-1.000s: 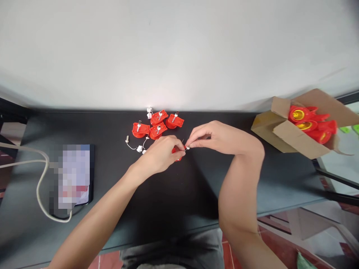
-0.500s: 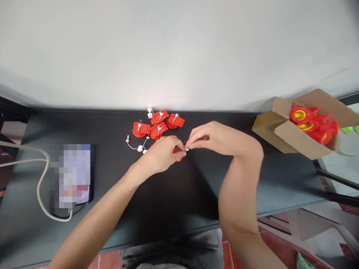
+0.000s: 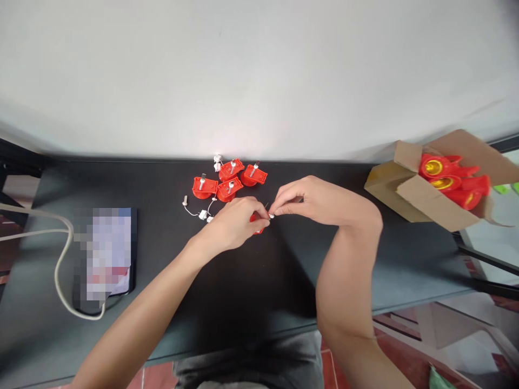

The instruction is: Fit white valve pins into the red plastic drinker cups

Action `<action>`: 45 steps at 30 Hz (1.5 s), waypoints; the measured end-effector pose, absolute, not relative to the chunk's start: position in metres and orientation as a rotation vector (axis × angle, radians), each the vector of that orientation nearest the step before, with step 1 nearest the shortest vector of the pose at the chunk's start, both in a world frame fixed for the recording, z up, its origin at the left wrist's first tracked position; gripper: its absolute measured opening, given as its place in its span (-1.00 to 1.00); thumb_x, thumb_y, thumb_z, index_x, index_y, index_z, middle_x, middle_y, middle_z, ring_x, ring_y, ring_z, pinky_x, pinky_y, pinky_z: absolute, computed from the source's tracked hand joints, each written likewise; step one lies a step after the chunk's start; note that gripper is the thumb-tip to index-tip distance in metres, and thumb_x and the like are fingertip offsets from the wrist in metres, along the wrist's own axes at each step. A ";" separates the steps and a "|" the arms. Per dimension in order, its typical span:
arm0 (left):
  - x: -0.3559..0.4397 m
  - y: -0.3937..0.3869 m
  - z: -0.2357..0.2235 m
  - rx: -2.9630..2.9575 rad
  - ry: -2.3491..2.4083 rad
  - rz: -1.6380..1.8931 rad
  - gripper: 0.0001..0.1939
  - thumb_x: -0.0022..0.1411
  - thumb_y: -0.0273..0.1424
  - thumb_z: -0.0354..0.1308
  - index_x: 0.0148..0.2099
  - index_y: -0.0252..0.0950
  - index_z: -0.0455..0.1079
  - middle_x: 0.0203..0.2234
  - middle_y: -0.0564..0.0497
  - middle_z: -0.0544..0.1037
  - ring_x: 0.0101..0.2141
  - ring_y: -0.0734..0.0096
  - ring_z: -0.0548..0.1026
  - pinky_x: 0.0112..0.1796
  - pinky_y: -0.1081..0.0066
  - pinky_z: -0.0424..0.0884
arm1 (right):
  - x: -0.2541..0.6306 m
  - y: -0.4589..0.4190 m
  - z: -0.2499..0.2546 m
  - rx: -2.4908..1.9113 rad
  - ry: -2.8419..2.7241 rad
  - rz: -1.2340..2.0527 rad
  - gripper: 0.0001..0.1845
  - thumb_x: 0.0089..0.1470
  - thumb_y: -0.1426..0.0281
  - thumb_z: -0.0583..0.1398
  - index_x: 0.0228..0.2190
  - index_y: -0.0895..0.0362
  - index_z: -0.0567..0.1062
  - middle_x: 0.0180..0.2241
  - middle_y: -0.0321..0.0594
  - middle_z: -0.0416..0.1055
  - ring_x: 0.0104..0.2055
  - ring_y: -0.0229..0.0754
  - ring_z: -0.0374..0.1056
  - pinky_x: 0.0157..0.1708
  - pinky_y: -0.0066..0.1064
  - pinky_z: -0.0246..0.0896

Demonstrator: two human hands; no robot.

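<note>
My left hand is closed on a red plastic part, which its fingers mostly cover. Close beside it, my right hand pinches a small white piece between thumb and fingertips, right at the edge of the red part. A thin dark pin or wire shows by these fingertips. Just beyond the hands lie several similar red parts, each with a white and metal piece on top. Near my left hand are small white connectors on a thin white wire.
An open cardboard box with red and yellow plastic pieces stands at the right. A phone with a white cable lies at the left. Another white piece sits near the wall behind the black table.
Hardly anything differs. Both hands keep the same hold in the same place; the whole view has shifted very slightly.
</note>
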State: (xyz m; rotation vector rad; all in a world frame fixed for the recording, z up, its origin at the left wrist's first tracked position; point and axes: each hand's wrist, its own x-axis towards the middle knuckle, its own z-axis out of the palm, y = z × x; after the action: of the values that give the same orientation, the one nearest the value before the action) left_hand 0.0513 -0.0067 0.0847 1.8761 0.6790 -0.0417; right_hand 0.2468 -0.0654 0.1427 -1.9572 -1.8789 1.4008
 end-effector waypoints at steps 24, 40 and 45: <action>0.051 -0.006 0.082 1.879 0.680 -0.041 -0.82 0.31 -0.35 0.16 -0.28 -0.27 0.57 -0.32 0.02 0.56 -0.34 0.38 0.48 -0.23 0.36 0.38 | 0.245 -0.064 0.142 -1.948 -1.916 1.410 -0.76 0.16 0.28 0.20 -0.32 0.00 0.70 -0.23 -0.30 0.63 -0.22 -0.13 0.48 -0.23 -0.31 0.26; 0.050 -0.015 0.102 1.967 0.848 -0.292 -0.47 0.31 -0.19 0.19 0.25 -0.22 0.21 0.13 -0.14 0.37 -0.05 0.10 0.51 -0.17 0.24 0.40 | 0.260 -0.057 0.129 -2.018 -1.757 1.618 -0.78 0.04 0.20 0.30 -0.29 -0.02 0.71 -0.28 -0.30 0.65 -0.24 -0.12 0.51 -0.24 -0.32 0.30; 0.057 -0.018 0.098 2.060 0.803 -0.396 -0.59 0.35 -0.25 0.14 0.18 -0.27 0.28 0.08 -0.14 0.42 -0.09 0.08 0.53 -0.22 0.27 0.37 | 0.265 -0.055 0.121 -1.930 -1.715 1.711 -0.80 0.03 0.22 0.32 -0.31 0.02 0.69 -0.33 -0.28 0.64 -0.25 -0.14 0.53 -0.23 -0.34 0.33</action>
State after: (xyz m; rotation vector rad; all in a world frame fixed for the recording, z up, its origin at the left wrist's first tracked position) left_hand 0.0572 -0.0175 0.0979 2.0598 0.8027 -0.3963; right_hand 0.2652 -0.0548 0.1212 -1.9295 -1.7155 1.7115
